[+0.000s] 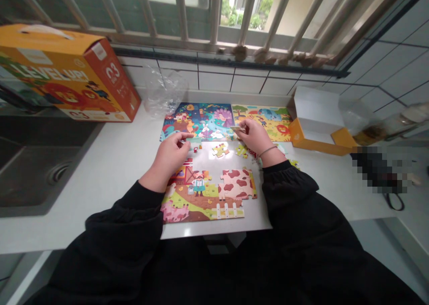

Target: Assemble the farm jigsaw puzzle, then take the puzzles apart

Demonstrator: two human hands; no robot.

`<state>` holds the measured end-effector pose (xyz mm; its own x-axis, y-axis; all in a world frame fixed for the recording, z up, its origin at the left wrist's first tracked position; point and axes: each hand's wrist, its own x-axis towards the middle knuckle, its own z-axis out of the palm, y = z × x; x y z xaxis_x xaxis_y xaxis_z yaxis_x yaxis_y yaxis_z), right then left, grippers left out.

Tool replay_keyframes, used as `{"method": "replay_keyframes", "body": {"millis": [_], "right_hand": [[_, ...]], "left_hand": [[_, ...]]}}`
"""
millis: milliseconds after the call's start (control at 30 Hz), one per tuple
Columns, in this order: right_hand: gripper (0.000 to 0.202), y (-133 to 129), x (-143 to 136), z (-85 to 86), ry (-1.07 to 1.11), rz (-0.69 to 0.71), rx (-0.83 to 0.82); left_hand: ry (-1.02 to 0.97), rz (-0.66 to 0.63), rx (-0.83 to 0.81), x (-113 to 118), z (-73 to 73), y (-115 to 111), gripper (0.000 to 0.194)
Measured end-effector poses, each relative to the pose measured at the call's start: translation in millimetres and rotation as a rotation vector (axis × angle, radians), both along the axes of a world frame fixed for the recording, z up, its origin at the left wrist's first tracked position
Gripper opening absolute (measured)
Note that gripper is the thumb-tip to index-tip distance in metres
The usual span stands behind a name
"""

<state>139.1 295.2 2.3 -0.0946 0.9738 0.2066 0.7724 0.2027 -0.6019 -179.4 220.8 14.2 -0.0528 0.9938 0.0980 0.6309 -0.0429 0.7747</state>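
My right hand (254, 137) pinches a puzzle piece (236, 128), seen nearly edge-on, above the lower edge of the finished pictures. My left hand (172, 155) is closed at a pale green puzzle piece (195, 141), its fingertips partly covering it. Between and below my hands lies a partly joined farm puzzle (201, 202), showing a farmer, a pink pig and a white fence. A joined cow section (237, 183) sits at its right side. One loose yellow-green piece (220, 151) lies between my hands, and another (241, 151) is just below my right hand.
Behind are a dark blue animal puzzle (201, 122) and a yellow safari puzzle (273, 117). An orange box (67, 77) and crumpled clear plastic (166, 93) stand left, near the sink (36, 175). An open white-and-orange box (318, 124) sits right. Window bars rise behind the counter (117, 162).
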Motion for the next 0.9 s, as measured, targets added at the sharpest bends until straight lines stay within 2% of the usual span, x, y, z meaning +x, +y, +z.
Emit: {"method": "replay_keyframes", "body": {"millis": [100,233,367,533,667,800,900], "right_hand": [[0.014,-24.0,6.7,9.8,0.173,0.073,-0.050],[0.037,-70.8,19.7,20.4,0.425,0.167,-0.174],[0.041,-120.1,34.0,23.5,0.583,0.143,-0.286],[0.052,-175.9,36.8,18.8,0.622,0.066,-0.486],[0.059,-218.9,25.4,2.5,0.728,-0.064,-0.612],[0.058,-249.9,22.1,-9.3,0.676,-0.104,-0.628],[0.055,-257.2,25.5,-6.6,0.528,-0.091,-0.604]], "left_hand": [[-0.007,0.000,0.010,0.2,0.1,-0.5,0.041],[-0.012,0.000,0.031,1.0,1.3,-2.1,0.040],[-0.010,-0.003,0.028,1.1,3.0,-2.3,0.040],[-0.013,-0.003,0.004,0.3,3.4,-0.7,0.042],[-0.027,0.005,0.002,0.7,2.7,-0.2,0.043],[-0.004,0.009,-0.006,0.7,1.7,0.3,0.042],[0.005,0.007,-0.010,-0.3,-0.9,2.0,0.042]]}}
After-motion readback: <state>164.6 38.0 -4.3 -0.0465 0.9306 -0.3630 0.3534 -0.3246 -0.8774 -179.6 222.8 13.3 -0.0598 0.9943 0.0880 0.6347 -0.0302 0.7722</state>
